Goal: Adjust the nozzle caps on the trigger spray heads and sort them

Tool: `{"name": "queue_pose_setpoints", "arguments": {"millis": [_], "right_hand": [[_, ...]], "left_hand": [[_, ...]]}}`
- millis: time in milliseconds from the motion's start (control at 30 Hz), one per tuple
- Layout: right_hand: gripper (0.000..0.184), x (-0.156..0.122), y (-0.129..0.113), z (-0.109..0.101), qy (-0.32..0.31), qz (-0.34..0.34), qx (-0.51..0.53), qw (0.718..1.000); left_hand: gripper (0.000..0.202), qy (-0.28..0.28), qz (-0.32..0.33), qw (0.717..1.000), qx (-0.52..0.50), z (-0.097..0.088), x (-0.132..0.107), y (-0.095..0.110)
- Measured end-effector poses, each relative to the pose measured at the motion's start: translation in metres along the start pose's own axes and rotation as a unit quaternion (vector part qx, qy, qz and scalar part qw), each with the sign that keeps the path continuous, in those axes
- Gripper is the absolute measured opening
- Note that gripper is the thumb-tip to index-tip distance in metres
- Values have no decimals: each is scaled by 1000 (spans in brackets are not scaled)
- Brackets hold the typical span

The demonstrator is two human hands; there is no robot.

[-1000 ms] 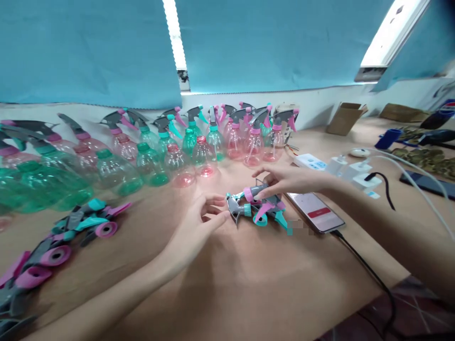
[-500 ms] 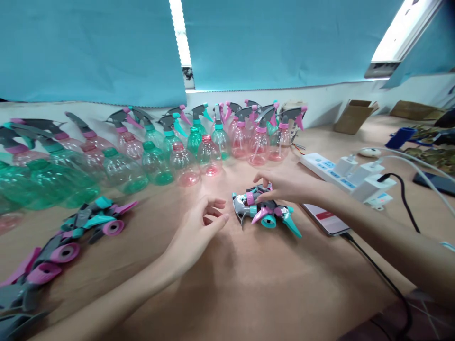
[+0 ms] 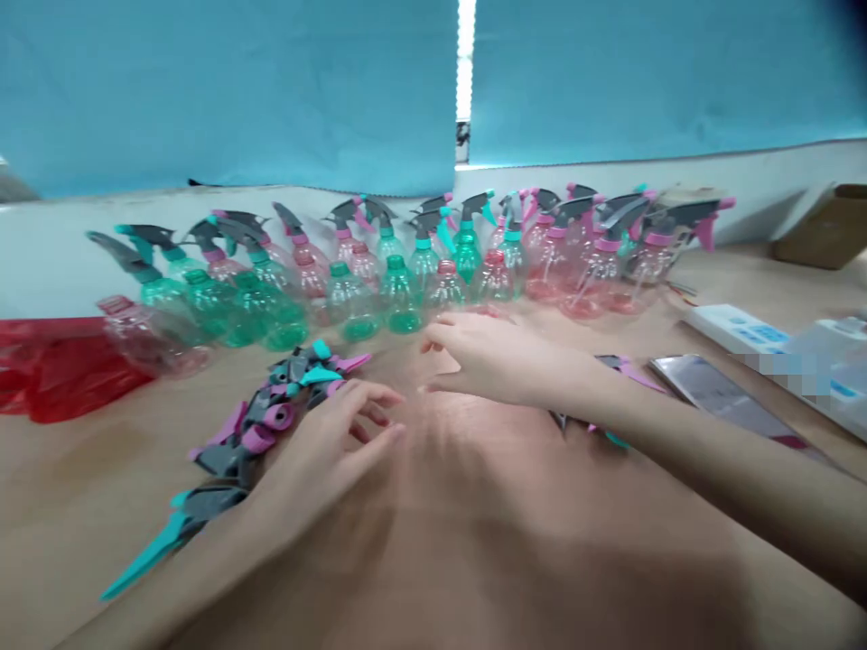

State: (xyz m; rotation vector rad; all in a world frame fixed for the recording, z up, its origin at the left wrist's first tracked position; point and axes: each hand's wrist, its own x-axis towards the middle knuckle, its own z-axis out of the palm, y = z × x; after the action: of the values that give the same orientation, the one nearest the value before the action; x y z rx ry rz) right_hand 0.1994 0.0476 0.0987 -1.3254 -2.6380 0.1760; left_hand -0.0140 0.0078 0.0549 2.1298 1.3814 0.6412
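Observation:
My right hand (image 3: 478,357) hovers in front of the row of bottles, its thumb and fingers apart with nothing seen between them. Just behind it stand two open pink bottles (image 3: 445,284) without spray heads. To its lower left, my left hand (image 3: 345,433) is empty, with loosely curved fingers spread from the thumb. Beside that hand lies a pile of grey, pink and teal trigger spray heads (image 3: 277,415). Under my right forearm are more spray heads (image 3: 633,372), mostly hidden. Several green open bottles (image 3: 399,298) stand farther back on the left.
Several bottles with spray heads fitted (image 3: 596,275) line the wall. A red plastic bag (image 3: 60,375) lies at far left beside a leaning pink bottle (image 3: 155,338). At right are a phone (image 3: 724,397), a white power strip (image 3: 738,329) and a cardboard box (image 3: 823,230).
The view has turned left. My right hand has left the right-hand spray heads and moved left toward the bottles. My left hand is now nearer the left pile.

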Motion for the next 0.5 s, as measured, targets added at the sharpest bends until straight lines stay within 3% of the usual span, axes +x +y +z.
{"name": "queue_pose_setpoints", "arguments": {"millis": [233, 367, 500], "right_hand": [[27, 48, -17, 48, -85, -64, 49, 993], [25, 59, -19, 65, -104, -77, 72, 989], [23, 56, -20, 64, -108, -75, 89, 987]], "left_hand": [[20, 81, 48, 982, 162, -53, -9, -71], [21, 56, 62, 976, 201, -56, 0, -79], [27, 63, 76, 969, 227, -46, 5, -75]]}}
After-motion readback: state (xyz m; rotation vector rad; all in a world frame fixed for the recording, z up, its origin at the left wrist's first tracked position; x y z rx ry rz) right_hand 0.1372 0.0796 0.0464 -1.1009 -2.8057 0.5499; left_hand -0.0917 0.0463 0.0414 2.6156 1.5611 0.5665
